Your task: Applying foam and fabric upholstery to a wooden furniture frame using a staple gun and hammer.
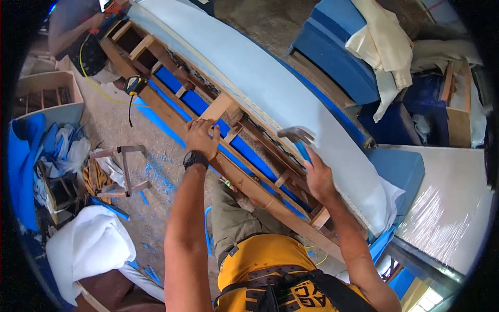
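Note:
A long wooden furniture frame point(260, 200) with crosspieces runs diagonally before me, a padded part covered in pale fabric point(270, 93) along its far side. My left hand point(202, 139) lies over the near rail, its fingers bent around the end of a light wooden crosspiece point(218, 105). Whether anything small is under those fingers is hidden. In my right hand point(319, 177) is a claw hammer point(297, 136) with a blue grip, held by the handle. The hammer's metal head is above the frame's far edge, to the right of the crosspiece.
Another person point(78, 36) works at the frame's far left end. A yellow tape measure point(135, 86) hangs at the near rail. Blue upholstered pieces point(338, 49) and cream cloth point(382, 44) stand at the far right. White padding point(93, 236) and a small wooden frame point(125, 171) lie left.

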